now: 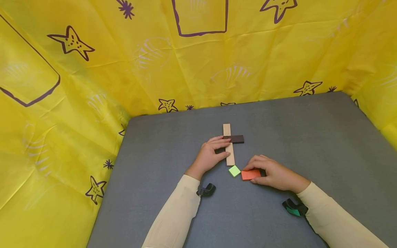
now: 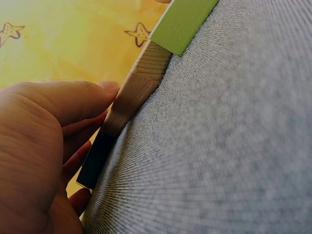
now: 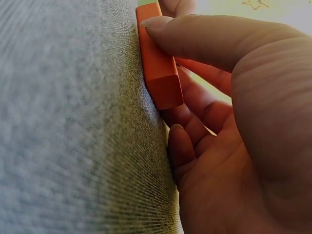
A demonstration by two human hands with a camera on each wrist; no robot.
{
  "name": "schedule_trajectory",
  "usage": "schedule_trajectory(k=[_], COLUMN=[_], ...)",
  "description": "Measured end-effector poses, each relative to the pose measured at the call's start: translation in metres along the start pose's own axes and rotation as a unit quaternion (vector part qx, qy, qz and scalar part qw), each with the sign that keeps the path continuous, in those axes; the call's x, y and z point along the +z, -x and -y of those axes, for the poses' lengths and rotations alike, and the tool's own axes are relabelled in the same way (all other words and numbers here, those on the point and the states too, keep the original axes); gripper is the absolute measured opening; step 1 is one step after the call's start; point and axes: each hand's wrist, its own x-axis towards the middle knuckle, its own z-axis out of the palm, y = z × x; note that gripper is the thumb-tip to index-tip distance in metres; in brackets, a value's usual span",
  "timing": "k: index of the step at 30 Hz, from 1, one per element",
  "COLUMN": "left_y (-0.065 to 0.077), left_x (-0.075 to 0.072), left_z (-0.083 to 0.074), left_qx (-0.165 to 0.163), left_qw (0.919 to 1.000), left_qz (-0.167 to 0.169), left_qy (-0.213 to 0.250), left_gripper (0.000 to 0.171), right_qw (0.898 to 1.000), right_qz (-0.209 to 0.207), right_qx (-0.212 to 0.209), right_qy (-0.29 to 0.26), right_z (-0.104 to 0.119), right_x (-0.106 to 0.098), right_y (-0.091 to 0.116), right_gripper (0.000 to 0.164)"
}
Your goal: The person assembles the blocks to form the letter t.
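On the grey table, two pale wooden blocks line up, the far one (image 1: pixel 227 129) and the near one (image 1: pixel 230 158), with a dark brown block (image 1: pixel 237 139) crosswise between them. My left hand (image 1: pixel 210 153) touches them, its fingertips at the dark block and its thumb at the near wooden block. In the left wrist view that thumb rests along the wood (image 2: pixel 134 95). A small green block (image 1: pixel 234 171) sits turned cornerwise at the wood's near end. To its right, my right hand (image 1: pixel 271 174) pinches an orange block (image 1: pixel 248 175) lying flat, thumb on the near side, fingers on the far side.
A yellow cloth (image 1: pixel 198 69) with starfish and fish drawings hangs behind the table and along both sides. The grey table surface (image 1: pixel 155 155) extends around the blocks. Each wrist carries a small dark camera, the left one (image 1: pixel 207 190) and the right one (image 1: pixel 294 208).
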Motion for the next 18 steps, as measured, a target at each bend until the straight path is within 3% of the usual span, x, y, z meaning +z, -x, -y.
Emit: schedule_trajectory(k=[10,18], left_y=[-0.0001,0.0015], left_x=[0.0003,0.0005], left_z=[0.0004,0.0015], left_qx=[-0.001,0.000], left_qw=[1.0000,1.0000], left_qz=[0.000,-0.002], left_qy=[0.001,-0.005], left_gripper=[0.044,0.043], right_qw=[1.000,0.998], right_qz=[-0.007,-0.034], right_qx=[-0.012,-0.029], right_qy=[-0.001,-0.043], right_z=[-0.0001,-0.0060], right_x=[0.0004,0.0028], right_y=[0.0002,0.0001], right_gripper=[0.030,0.031])
